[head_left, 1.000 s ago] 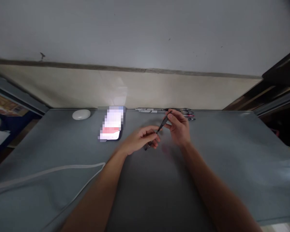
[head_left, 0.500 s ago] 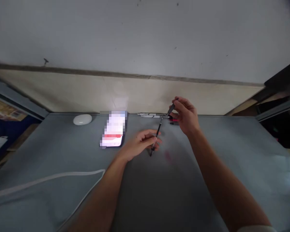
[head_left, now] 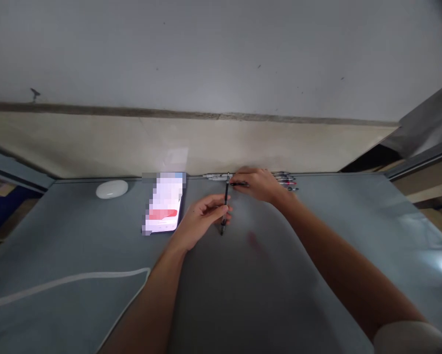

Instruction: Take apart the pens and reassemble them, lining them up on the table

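Between the thumb and fingers of my left hand (head_left: 209, 214) is a slim black pen (head_left: 226, 199), held nearly upright in the view with its far end close to the wall. My right hand (head_left: 255, 183) is low at the back edge of the desk, its fingers closed around a small dark piece that looks like a pen cap (head_left: 239, 184). This piece lies crosswise beside the pen's far end; whether they touch I cannot tell. Several pens (head_left: 289, 179) lie in a row behind my right hand, partly covered by it. A white pen (head_left: 216, 177) lies along the wall.
A lit phone (head_left: 165, 201) lies left of my left hand. Farther left is a white rounded case (head_left: 112, 189). A white cable (head_left: 76, 276) runs across the grey desk (head_left: 265, 295) to my left forearm. The wall (head_left: 213, 142) rises at the desk's back edge.
My right hand has come down and left from above the pen's far end, carrying the dark piece to the desk's back edge. The pen in my left hand stands straighter. More pens now show.
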